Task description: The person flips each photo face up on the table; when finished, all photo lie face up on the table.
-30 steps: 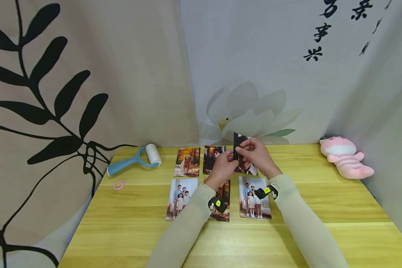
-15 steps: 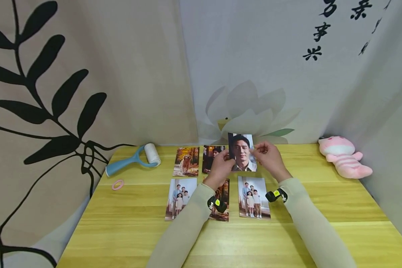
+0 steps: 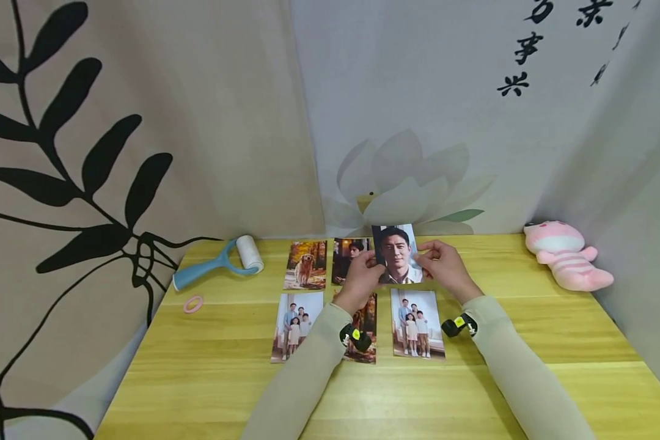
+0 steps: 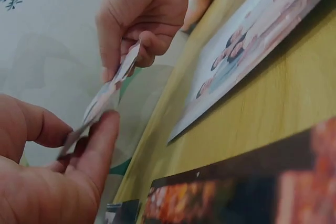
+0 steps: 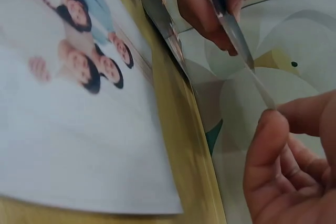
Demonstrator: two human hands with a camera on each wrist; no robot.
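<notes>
Both hands hold a portrait photo [image 3: 396, 252] up at the back of the table, tilted with its picture side toward the head camera. The left hand [image 3: 360, 278] pinches its lower left edge between thumb and fingers. At the opposite edge, the right hand [image 3: 448, 269] pinches it between thumb and index finger, as the right wrist view shows. Just left of it lies another portrait photo [image 3: 343, 263], partly covered by the left hand. In front lie a family photo [image 3: 418, 324] and a dog photo [image 3: 368, 315], the latter mostly hidden by the left wrist.
Further left lie another dog photo [image 3: 305, 265] and a second family photo [image 3: 286, 324]. A blue lint roller [image 3: 206, 272] and a pink ring [image 3: 193, 304] are at the table's left. A pink plush toy [image 3: 569, 253] sits back right, against the hanging cloth [image 3: 610, 165].
The right hand has moved from over the portrait photo to its right edge, uncovering the face. The photo has shifted left and down slightly, while the left hand has stayed at its left edge.
</notes>
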